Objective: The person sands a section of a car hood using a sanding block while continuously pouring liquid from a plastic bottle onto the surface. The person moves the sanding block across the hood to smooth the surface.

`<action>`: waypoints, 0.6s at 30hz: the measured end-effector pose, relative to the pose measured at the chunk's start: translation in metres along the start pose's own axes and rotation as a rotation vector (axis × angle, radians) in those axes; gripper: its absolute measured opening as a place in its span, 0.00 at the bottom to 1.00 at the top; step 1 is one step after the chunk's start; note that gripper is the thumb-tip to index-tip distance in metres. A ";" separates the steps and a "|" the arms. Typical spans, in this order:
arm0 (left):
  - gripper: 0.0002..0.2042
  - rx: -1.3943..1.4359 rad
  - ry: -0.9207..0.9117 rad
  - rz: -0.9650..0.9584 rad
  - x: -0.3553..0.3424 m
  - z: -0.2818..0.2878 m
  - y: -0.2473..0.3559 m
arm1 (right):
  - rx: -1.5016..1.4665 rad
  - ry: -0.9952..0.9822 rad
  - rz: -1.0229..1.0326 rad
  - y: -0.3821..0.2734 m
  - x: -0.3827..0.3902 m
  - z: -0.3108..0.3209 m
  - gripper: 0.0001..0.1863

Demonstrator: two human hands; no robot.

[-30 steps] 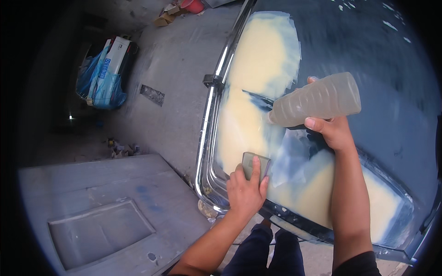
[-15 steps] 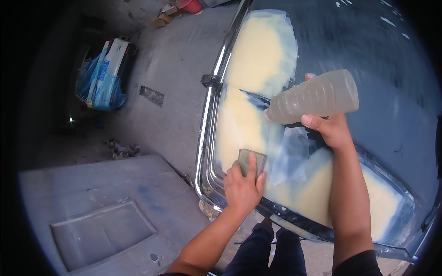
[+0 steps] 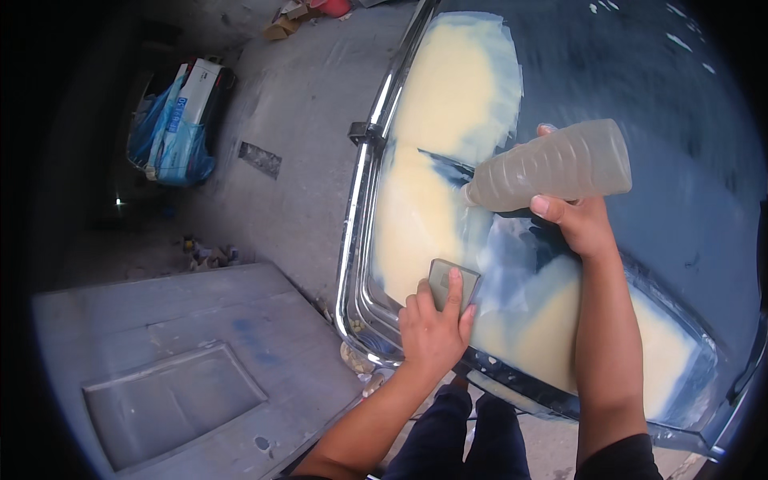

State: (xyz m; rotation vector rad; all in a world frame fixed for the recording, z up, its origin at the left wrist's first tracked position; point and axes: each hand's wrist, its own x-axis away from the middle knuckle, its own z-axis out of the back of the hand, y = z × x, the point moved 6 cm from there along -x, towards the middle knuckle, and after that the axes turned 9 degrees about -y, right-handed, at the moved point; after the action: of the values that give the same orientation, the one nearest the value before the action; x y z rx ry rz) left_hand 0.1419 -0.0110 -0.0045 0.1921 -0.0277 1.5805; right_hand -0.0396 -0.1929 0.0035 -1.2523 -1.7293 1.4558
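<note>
My left hand is closed on a grey-green sanding block, its fingers lying over the top. The block rests flat on a cream filler patch near the corner of a dark blue vehicle panel. In my right hand is a ribbed, translucent plastic bottle, tipped almost level with its narrow neck pointing left over the filler. The thumb shows below the bottle and fingertips above it; the palm is hidden. Wet-looking, bluish streaks lie between the filler patches under the bottle.
A chrome rail runs along the panel's left edge. Beyond it, a grey door-like panel lies at lower left. Farther off stand a vehicle part-wrapped in blue plastic, a cardboard box and a red bucket.
My left hand and the sanding block have slid a little to the right across the filler. The bottle has shifted slightly right, still tipped.
</note>
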 end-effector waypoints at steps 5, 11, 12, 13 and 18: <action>0.28 -0.024 -0.008 0.242 -0.092 0.019 -0.059 | 0.006 -0.008 -0.013 0.002 -0.005 -0.008 0.50; 0.28 -0.017 -0.030 0.290 -0.097 0.018 -0.072 | 0.017 -0.013 -0.018 -0.002 -0.007 -0.007 0.52; 0.29 -0.011 -0.055 0.215 -0.066 0.007 -0.048 | 0.034 0.001 -0.021 -0.002 -0.004 -0.001 0.52; 0.29 -0.029 -0.040 0.146 -0.031 0.002 -0.027 | 0.030 0.007 -0.019 -0.002 -0.003 0.000 0.52; 0.30 -0.031 -0.006 0.123 -0.036 0.004 -0.040 | 0.025 0.014 -0.017 -0.001 -0.003 0.000 0.53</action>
State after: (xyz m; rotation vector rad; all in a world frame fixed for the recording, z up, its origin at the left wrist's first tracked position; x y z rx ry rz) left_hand 0.1829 -0.0467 -0.0094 0.1734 -0.0704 1.7010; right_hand -0.0386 -0.1953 0.0054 -1.2286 -1.7036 1.4513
